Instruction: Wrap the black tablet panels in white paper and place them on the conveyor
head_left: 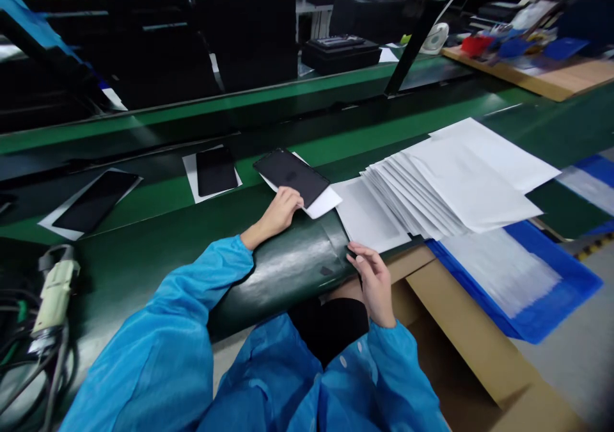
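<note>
My left hand (283, 209) is closed at the near edge of a white sheet (327, 203), which bends up slightly there. On that sheet lies a dark, flat rectangular panel (292, 175), like a tablet screen; my fingertips are close against its near edge. My right hand (373, 281) is by the near left corner of a fanned stack of white sheets or sleeves (422, 192). Its fingers are bent and slightly apart, with nothing visible in them; whether they touch the lowest sheet (367, 214) I cannot tell.
Two more dark panels (98, 200) (217, 171) rest on white sheets along the green bench (268, 259). At left lies a pale corded tool (55, 294). Below right are a cardboard box (470, 329) and blue plastic (561, 285). Black cases (340, 54) stand behind.
</note>
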Available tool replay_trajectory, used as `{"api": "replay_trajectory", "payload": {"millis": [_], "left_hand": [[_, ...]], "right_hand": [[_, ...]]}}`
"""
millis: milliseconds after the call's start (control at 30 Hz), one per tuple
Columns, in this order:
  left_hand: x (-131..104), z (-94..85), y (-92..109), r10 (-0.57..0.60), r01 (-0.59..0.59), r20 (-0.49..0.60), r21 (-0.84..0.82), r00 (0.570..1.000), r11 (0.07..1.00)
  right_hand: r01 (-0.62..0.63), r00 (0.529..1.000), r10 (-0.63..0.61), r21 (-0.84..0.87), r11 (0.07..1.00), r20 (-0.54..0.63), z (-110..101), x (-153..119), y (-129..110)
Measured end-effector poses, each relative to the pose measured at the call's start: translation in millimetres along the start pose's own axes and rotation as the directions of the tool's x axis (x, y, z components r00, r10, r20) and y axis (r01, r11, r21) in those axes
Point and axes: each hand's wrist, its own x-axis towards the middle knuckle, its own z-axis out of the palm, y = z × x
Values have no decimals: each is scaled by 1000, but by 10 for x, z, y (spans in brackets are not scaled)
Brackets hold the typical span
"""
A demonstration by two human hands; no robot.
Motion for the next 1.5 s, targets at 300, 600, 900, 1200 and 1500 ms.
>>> {"api": "replay_trajectory", "payload": {"millis": [300, 600, 900, 1200, 1500], "left_hand": [[-925, -251, 848, 157, -157, -7, -115, 988, 981], [-1112, -398, 1130, 164, -133, 51, -375, 985, 917], [-1132, -417, 1264, 233, -176, 76, -447, 970, 877], [-1183, -797, 810, 42, -52, -56, -192, 998, 980], [-1192, -958, 687, -246, 187, 338, 199, 908, 962]], "right_hand": [[-276, 924, 240, 86, 957, 297, 172, -375, 17], [-334, 940, 321, 122, 935, 115, 265, -482, 111], [-364, 931, 355, 136, 921, 88, 386, -505, 76], [-129, 964, 160, 156, 979, -213, 36, -286, 101], [-180, 947, 256, 338, 924, -196, -156, -285, 155]]}}
